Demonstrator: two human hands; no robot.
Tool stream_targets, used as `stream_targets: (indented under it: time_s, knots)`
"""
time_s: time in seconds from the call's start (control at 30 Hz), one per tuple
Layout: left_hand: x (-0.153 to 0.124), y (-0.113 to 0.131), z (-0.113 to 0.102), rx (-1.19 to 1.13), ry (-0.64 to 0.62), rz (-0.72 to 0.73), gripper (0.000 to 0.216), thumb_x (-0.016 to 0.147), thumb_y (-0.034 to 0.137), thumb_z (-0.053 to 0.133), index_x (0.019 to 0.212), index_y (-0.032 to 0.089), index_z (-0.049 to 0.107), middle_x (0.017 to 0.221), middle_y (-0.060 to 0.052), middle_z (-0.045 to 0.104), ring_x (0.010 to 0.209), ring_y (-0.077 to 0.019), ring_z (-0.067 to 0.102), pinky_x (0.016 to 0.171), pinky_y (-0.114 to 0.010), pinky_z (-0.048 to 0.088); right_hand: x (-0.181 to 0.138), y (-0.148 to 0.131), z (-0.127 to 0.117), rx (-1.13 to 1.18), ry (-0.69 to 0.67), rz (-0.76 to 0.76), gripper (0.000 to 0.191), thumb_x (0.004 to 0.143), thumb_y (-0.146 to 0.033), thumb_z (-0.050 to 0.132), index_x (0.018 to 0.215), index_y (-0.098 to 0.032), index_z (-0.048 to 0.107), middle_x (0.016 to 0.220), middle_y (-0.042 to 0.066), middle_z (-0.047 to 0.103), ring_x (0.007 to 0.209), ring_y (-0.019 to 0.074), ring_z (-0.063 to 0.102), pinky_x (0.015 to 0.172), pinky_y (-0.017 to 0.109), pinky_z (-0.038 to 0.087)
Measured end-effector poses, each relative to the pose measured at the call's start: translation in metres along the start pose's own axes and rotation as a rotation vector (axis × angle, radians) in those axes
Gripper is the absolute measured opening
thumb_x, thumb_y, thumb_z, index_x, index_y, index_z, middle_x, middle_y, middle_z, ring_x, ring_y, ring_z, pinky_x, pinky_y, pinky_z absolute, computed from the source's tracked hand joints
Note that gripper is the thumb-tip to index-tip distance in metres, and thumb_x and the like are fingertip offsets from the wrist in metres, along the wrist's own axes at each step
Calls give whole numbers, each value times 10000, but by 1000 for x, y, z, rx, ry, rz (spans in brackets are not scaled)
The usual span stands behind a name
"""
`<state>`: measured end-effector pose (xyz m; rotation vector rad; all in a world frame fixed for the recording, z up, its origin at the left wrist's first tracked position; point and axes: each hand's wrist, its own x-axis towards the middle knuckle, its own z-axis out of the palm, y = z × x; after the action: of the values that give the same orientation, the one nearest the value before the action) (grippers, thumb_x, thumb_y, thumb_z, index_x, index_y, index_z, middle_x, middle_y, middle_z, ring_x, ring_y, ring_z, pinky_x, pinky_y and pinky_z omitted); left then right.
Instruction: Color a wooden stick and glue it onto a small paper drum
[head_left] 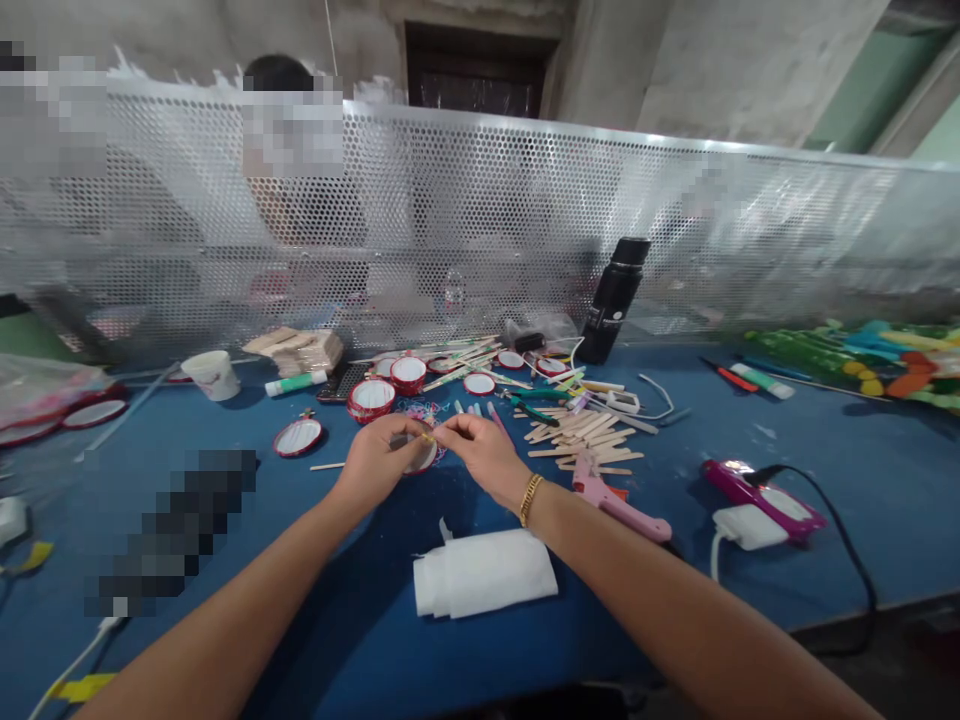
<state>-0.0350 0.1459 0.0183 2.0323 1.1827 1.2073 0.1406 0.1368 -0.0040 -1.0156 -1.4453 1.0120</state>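
My left hand (381, 458) and my right hand (484, 452) meet over the middle of the blue table, fingertips pinched close together. Between them shows a tiny yellowish piece, too small to name. A round white lid with a red rim (422, 458) lies partly hidden just under my fingers. Left of my left hand are a thin wooden stick (327, 466) and another red-rimmed lid (298, 437). Behind my hands sit red-and-white round lids (371, 398) and some coloured threads. A folded white cloth (486, 574) rests between my forearms.
Several wooden craft sticks (589, 432) and a pink glue gun (622, 505) lie to the right, near a purple power strip (765, 500) with a cable. A black bottle (615, 300) stands before the perforated metal screen (480, 220). A paper cup (211, 376) stands left; a person is behind the screen.
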Motion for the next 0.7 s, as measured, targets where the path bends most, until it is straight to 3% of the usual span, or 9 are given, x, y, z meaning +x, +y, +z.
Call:
stream_targets:
  time_s: [0.17, 0.4, 0.5, 0.6, 0.7]
  knots:
    - [1, -1, -1, 89, 17, 59, 133, 795, 323, 646, 754, 220, 719, 855, -48, 755, 846, -239, 667, 787, -330, 479, -5, -6, 3, -39, -22, -43, 198, 750, -387, 710, 788, -205, 640, 763, -16, 674, 730, 144, 611, 726, 280, 488]
    - [-3, 10, -1, 206, -4, 31, 131, 787, 269, 585, 735, 216, 693, 892, -49, 757, 891, -238, 663, 799, -331, 484, -8, -18, 2, -71, -5, -117, 91, 752, -294, 624, 726, -214, 587, 750, -26, 608, 744, 141, 545, 739, 277, 443]
    - [-5, 12, -2, 208, 15, -2, 133, 786, 289, 589, 724, 208, 675, 907, -45, 750, 891, -227, 658, 790, -323, 485, -11, -26, 3, -31, -53, -107, 107, 777, -310, 558, 730, -221, 524, 758, -27, 612, 698, 128, 517, 687, 262, 429]
    - [-4, 11, -5, 185, 33, -37, 140, 795, 295, 592, 722, 207, 673, 866, -30, 742, 830, -205, 652, 743, -304, 474, -14, -36, 1, 45, -142, -98, 121, 814, -310, 523, 736, -219, 511, 776, -14, 648, 749, 130, 548, 734, 265, 443]
    - [-1, 10, -12, 248, 76, -37, 130, 779, 244, 578, 685, 210, 660, 806, -16, 721, 785, -194, 635, 707, -291, 451, -15, -42, -4, 67, -252, 53, 104, 850, -271, 522, 765, -215, 541, 716, -22, 659, 731, 116, 582, 725, 248, 451]
